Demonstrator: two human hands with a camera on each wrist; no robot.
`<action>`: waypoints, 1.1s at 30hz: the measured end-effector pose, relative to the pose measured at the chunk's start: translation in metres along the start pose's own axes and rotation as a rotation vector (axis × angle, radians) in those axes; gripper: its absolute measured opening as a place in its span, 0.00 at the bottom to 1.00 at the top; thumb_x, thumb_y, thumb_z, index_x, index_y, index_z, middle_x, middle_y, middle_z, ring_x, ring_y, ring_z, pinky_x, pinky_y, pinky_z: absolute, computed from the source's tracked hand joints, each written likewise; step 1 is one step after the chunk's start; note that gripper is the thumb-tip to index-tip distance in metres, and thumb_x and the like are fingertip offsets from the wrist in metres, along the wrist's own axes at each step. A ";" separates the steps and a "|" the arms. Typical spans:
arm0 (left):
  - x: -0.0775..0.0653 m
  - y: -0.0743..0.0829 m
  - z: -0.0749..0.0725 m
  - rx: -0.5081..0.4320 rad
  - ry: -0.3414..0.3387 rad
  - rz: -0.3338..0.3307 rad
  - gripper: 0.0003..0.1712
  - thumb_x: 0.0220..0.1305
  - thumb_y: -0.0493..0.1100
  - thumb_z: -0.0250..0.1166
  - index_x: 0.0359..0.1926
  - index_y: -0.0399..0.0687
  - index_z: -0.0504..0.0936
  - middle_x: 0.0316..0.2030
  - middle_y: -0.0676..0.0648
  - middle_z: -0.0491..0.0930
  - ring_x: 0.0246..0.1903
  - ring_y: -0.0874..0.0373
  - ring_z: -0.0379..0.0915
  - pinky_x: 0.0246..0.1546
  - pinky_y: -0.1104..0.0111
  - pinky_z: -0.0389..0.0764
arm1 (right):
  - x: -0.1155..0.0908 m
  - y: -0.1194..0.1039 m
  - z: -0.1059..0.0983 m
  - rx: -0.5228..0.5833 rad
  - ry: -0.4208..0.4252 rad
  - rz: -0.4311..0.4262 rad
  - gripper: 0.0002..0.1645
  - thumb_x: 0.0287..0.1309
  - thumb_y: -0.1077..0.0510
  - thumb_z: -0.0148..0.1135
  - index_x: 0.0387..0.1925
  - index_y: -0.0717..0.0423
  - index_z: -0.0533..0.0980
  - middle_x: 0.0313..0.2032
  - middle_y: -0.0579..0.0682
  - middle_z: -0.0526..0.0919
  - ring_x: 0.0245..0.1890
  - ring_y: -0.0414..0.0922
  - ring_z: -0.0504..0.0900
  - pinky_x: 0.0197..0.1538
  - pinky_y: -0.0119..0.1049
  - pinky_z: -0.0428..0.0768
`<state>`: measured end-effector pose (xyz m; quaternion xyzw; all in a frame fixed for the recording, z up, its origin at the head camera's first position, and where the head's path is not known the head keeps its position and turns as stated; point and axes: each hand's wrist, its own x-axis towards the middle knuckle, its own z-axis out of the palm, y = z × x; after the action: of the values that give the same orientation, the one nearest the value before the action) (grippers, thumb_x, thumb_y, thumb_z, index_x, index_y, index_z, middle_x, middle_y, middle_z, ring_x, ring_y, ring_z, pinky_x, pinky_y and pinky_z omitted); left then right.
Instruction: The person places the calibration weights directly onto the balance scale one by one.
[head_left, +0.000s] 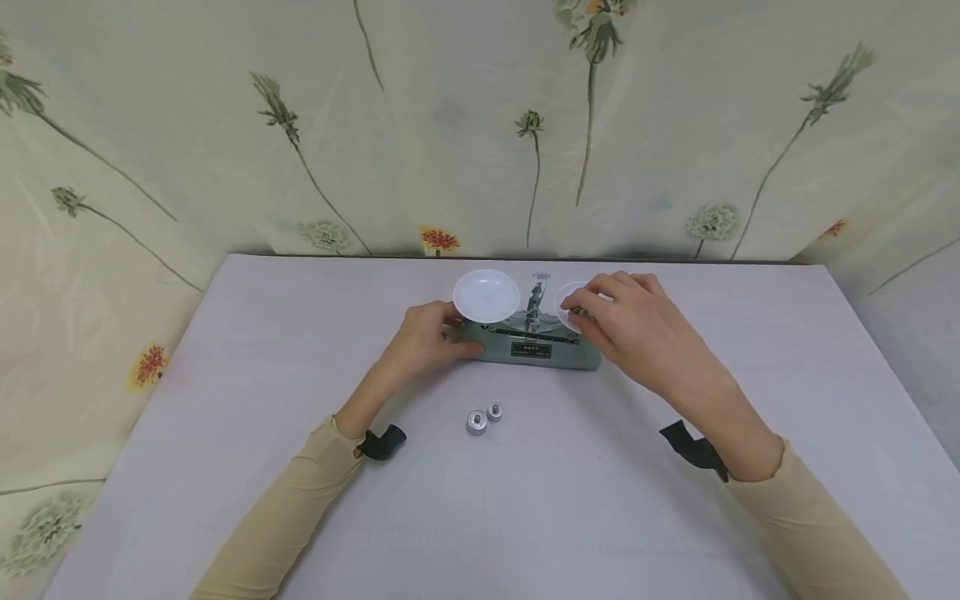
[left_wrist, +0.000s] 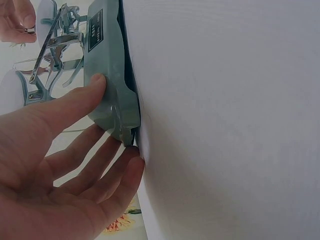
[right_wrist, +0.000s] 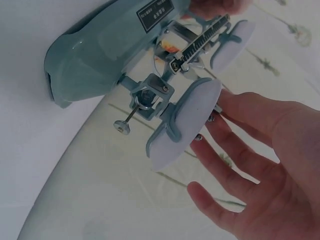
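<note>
Nearest to the body, the larger weight [head_left: 476, 422] and the smaller weight [head_left: 495, 411] were seen upright on the table [head_left: 480, 517], side by side in front of the balance scale [head_left: 558, 358]. Neither was touched by the hands; they were judged hard, smooth and dense, best pinched by the top knob.

Beyond them, the scale's green base was judged stiff and fairly heavy, its glossy shell a little slippery, so that a hold at the ends seemed soundest. Its left end was held thus by the left hand [head_left: 427, 342], the thumb laid on the front face and the other fingers set round the end.

Farther over, well apart from the left hand, a small metal piece [left_wrist: 30, 30] was seemingly pinched by the right hand [head_left: 637, 329] at the right pan [right_wrist: 192, 117]; how firmly could not be told, as it was mostly hidden by fingers.

The left pan [head_left: 486, 296] was seen near the left hand's fingers. Both pans were judged light and easily tipped, and the ruled beam [right_wrist: 200, 44] between them delicate. Behind the table, flowered cloth [head_left: 450, 125] was hung.
</note>
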<state>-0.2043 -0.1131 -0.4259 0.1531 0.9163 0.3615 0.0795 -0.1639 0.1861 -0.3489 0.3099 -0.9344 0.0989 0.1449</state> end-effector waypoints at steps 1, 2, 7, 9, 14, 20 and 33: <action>0.000 0.000 0.000 0.001 0.000 0.001 0.30 0.61 0.48 0.81 0.61 0.39 0.85 0.57 0.39 0.89 0.58 0.43 0.86 0.60 0.53 0.88 | 0.000 0.000 0.000 -0.002 0.001 0.001 0.10 0.69 0.59 0.72 0.50 0.51 0.87 0.44 0.51 0.89 0.49 0.52 0.87 0.64 0.59 0.78; 0.000 -0.001 0.000 0.001 -0.001 0.000 0.30 0.61 0.48 0.81 0.61 0.39 0.85 0.57 0.39 0.89 0.58 0.43 0.86 0.60 0.53 0.88 | 0.000 0.001 0.001 -0.005 0.002 0.002 0.10 0.69 0.59 0.72 0.50 0.51 0.87 0.44 0.50 0.89 0.48 0.52 0.87 0.64 0.59 0.78; 0.000 -0.001 0.000 -0.004 -0.003 -0.003 0.30 0.61 0.48 0.81 0.61 0.39 0.85 0.57 0.39 0.89 0.57 0.43 0.86 0.60 0.53 0.88 | 0.000 0.002 0.004 -0.013 0.003 0.007 0.10 0.69 0.58 0.73 0.50 0.50 0.87 0.43 0.50 0.89 0.47 0.51 0.86 0.64 0.57 0.78; 0.000 0.000 0.000 -0.009 -0.003 -0.003 0.30 0.61 0.48 0.81 0.61 0.39 0.85 0.57 0.39 0.89 0.57 0.43 0.86 0.60 0.53 0.88 | 0.000 0.002 0.004 -0.012 0.001 0.008 0.09 0.69 0.58 0.73 0.49 0.50 0.87 0.43 0.50 0.89 0.48 0.51 0.86 0.64 0.57 0.78; -0.001 0.000 0.000 -0.013 0.000 -0.005 0.30 0.61 0.47 0.81 0.61 0.40 0.85 0.57 0.40 0.89 0.58 0.43 0.86 0.60 0.53 0.88 | 0.000 0.002 0.004 -0.001 -0.008 0.007 0.09 0.69 0.59 0.72 0.50 0.50 0.87 0.43 0.50 0.89 0.48 0.52 0.86 0.64 0.58 0.78; 0.000 -0.001 0.001 -0.020 0.000 -0.007 0.30 0.61 0.47 0.81 0.61 0.40 0.85 0.57 0.40 0.89 0.59 0.44 0.86 0.60 0.54 0.88 | 0.000 0.003 0.004 0.009 -0.029 0.010 0.09 0.70 0.60 0.71 0.50 0.50 0.87 0.44 0.50 0.89 0.49 0.52 0.85 0.64 0.60 0.78; 0.000 0.000 0.000 -0.001 0.002 0.002 0.30 0.61 0.48 0.81 0.61 0.40 0.86 0.57 0.40 0.89 0.58 0.43 0.86 0.60 0.53 0.88 | 0.000 0.003 0.005 -0.008 -0.025 0.004 0.09 0.70 0.60 0.71 0.49 0.50 0.86 0.44 0.50 0.89 0.49 0.52 0.86 0.64 0.59 0.77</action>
<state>-0.2039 -0.1133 -0.4262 0.1536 0.9160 0.3622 0.0782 -0.1666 0.1872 -0.3538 0.3087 -0.9372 0.0914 0.1341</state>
